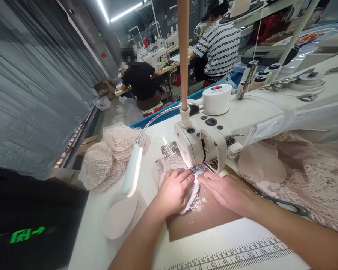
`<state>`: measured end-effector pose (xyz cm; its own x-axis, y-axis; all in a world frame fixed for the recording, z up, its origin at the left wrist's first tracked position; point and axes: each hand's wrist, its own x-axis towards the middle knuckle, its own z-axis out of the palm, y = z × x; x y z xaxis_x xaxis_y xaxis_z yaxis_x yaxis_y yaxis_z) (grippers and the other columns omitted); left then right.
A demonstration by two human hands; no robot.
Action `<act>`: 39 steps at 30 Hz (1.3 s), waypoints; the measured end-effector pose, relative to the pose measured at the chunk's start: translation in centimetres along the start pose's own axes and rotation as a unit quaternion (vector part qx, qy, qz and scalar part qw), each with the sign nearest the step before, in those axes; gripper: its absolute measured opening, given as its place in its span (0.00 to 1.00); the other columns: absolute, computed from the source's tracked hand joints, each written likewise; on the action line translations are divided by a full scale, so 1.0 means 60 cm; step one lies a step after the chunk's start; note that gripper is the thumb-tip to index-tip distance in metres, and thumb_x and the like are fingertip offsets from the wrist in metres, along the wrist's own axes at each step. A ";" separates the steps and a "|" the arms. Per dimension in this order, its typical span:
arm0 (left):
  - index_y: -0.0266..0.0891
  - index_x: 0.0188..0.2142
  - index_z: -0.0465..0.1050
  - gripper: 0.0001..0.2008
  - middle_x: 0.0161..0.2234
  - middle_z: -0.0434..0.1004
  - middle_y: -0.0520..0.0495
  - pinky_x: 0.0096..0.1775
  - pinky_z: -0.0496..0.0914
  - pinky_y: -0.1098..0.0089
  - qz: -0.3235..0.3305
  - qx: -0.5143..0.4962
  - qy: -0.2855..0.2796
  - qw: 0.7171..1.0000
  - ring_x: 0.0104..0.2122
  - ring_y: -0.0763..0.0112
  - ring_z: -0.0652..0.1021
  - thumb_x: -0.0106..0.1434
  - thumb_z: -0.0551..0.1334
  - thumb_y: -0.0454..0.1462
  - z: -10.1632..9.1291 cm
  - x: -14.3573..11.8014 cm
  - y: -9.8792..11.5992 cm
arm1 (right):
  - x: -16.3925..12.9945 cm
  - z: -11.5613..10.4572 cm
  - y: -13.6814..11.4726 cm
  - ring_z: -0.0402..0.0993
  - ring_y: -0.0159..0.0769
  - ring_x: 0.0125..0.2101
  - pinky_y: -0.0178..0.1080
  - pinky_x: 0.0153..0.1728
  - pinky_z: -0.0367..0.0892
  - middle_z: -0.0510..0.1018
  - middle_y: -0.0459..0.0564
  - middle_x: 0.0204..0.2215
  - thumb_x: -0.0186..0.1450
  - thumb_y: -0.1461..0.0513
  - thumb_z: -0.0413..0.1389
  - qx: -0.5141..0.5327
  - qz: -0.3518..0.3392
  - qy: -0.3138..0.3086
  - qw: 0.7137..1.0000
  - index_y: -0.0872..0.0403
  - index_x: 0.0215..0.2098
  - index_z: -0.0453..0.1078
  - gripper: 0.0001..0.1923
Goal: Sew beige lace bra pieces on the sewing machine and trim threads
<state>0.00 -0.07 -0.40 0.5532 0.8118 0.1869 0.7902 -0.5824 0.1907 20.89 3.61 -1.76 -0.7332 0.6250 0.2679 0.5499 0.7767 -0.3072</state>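
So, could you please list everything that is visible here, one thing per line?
sewing machine: one, white, right of centre
lamp: one, white, on a gooseneck, left of the hands
lace piece: one, pale, under both hands at the needle
lace pile: one, beige, table's left end
lace heap: one, pink, right
ruler: one, printed on the table's near edge
co-workers: two, seated at the back
left hand: flat on the lace
right hand: flat beside it

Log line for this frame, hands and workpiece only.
left hand: flat on lace piece | right hand: flat beside it | lace under sewing machine presser foot
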 end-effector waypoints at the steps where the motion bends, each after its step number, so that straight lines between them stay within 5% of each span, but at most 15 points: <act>1: 0.37 0.55 0.66 0.19 0.55 0.70 0.42 0.51 0.65 0.54 -0.002 -0.001 0.002 1.000 0.53 0.56 0.68 0.64 0.53 0.35 0.000 0.000 0.000 | 0.000 0.000 0.000 0.64 0.33 0.24 0.36 0.25 0.56 0.73 0.49 0.27 0.66 0.69 0.43 -0.003 0.002 -0.002 1.000 0.55 0.44 0.72 0.17; 11: 0.38 0.56 0.65 0.20 0.55 0.69 0.38 0.50 0.65 0.52 -0.028 0.012 0.007 1.000 0.52 0.53 0.68 0.66 0.52 0.39 -0.003 0.000 -0.002 | 0.002 0.018 0.005 0.70 0.35 0.29 0.36 0.28 0.62 0.77 0.51 0.32 0.62 0.71 0.44 -0.032 0.007 0.030 0.999 0.54 0.47 0.72 0.21; 17: 0.39 0.53 0.68 0.19 0.53 0.69 0.38 0.49 0.63 0.53 0.021 -0.006 -0.009 1.000 0.49 0.55 0.69 0.66 0.52 0.43 -0.012 -0.007 0.005 | 0.000 0.014 0.004 0.74 0.39 0.34 0.39 0.35 0.66 0.79 0.51 0.34 0.66 0.67 0.44 -0.035 0.034 0.076 0.996 0.52 0.46 0.72 0.18; 25: 0.38 0.54 0.67 0.18 0.51 0.72 0.40 0.47 0.66 0.59 0.065 -0.008 -0.019 0.998 0.45 0.62 0.71 0.68 0.50 0.36 -0.015 -0.006 -0.001 | 0.001 -0.005 -0.005 0.64 0.32 0.24 0.36 0.25 0.54 0.74 0.49 0.31 0.62 0.71 0.45 -0.032 -0.005 -0.012 0.999 0.54 0.45 0.72 0.18; 39: 0.34 0.56 0.65 0.20 0.56 0.68 0.40 0.49 0.65 0.54 0.010 0.003 -0.032 0.999 0.48 0.54 0.69 0.67 0.51 0.38 -0.012 -0.001 0.014 | 0.002 0.019 -0.006 0.63 0.34 0.25 0.39 0.24 0.50 0.74 0.50 0.31 0.55 0.72 0.49 -0.078 0.016 0.036 0.996 0.55 0.45 0.72 0.21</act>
<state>0.45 -0.62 0.42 0.5852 0.8007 0.1278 0.7800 -0.5990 0.1811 20.16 3.29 -2.67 -0.6868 0.6498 0.3258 0.6328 0.7550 -0.1718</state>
